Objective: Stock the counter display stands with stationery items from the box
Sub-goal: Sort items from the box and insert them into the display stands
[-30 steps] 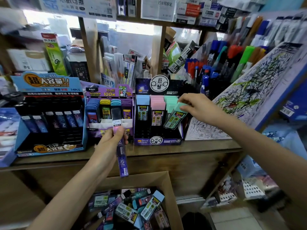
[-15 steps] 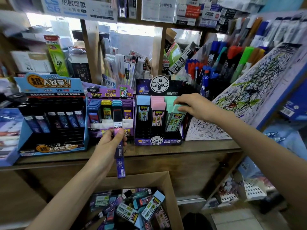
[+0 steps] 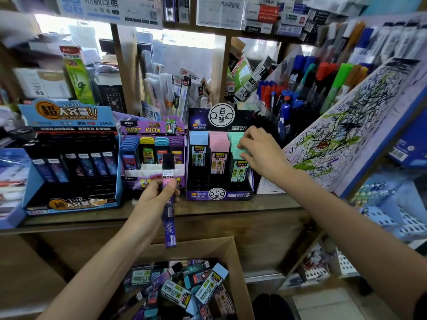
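Note:
My left hand (image 3: 155,197) grips a long purple lead-refill case (image 3: 169,213) upright, in front of the purple display stand (image 3: 153,130). My right hand (image 3: 258,151) rests on a mint-green lead case (image 3: 239,166) standing in the right column of the dark display stand (image 3: 219,194), fingers still on its cap. That stand also holds a blue column and a pink column. Below the counter, an open cardboard box (image 3: 233,252) holds several loose refill cases. At the left stands a blue-and-black display stand (image 3: 69,125) with dark cases.
The stands sit on a wooden counter (image 3: 265,204). A scribbled test pad (image 3: 346,135) leans at the right, with a rack of markers (image 3: 307,79) behind it. Shelves of packaged stationery fill the back. White baskets (image 3: 402,222) sit low at the right.
My right hand has pushed the mint-green case from a tilt down into the right column of the dark stand. My left hand has raised the purple case slightly.

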Action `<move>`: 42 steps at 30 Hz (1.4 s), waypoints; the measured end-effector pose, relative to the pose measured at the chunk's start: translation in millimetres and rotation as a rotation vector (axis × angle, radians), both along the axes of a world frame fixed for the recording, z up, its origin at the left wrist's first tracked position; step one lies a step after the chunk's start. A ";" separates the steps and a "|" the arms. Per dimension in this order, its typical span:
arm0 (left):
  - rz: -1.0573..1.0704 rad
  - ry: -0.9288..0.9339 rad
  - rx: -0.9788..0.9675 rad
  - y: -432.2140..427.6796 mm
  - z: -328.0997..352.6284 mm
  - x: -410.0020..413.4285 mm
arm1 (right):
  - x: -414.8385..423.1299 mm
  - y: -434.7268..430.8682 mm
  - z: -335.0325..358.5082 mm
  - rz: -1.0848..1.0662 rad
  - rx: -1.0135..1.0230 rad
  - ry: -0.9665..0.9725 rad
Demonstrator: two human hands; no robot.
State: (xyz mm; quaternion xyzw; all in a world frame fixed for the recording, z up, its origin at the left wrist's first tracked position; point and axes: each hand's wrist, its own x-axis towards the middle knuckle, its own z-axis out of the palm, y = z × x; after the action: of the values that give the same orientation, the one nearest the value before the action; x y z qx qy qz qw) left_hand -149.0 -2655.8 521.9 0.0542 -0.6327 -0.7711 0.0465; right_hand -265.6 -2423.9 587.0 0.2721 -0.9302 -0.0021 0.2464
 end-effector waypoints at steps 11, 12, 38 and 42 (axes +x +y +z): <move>-0.020 0.034 -0.021 -7.3 -0.7 4.4 | 70.9 -112.7 -10.2 0.216 -0.963 -0.933; -0.024 0.035 -0.015 -10.0 -0.1 6.9 | 71.6 -120.2 -11.8 0.217 -1.002 -0.960; 0.421 0.015 -0.059 -180.3 -16.7 54.6 | 26.8 -318.8 -3.9 0.320 -0.811 -0.575; 0.405 0.005 -0.003 -191.6 -18.6 63.6 | 25.3 -327.7 -11.6 0.340 -0.744 -0.541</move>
State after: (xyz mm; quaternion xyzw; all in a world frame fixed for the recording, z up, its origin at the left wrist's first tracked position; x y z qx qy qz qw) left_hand -85.4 -2847.5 503.3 0.1786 -0.6100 -0.7451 0.2021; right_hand -240.3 -2751.5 575.4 0.3044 -0.8410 0.4414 0.0731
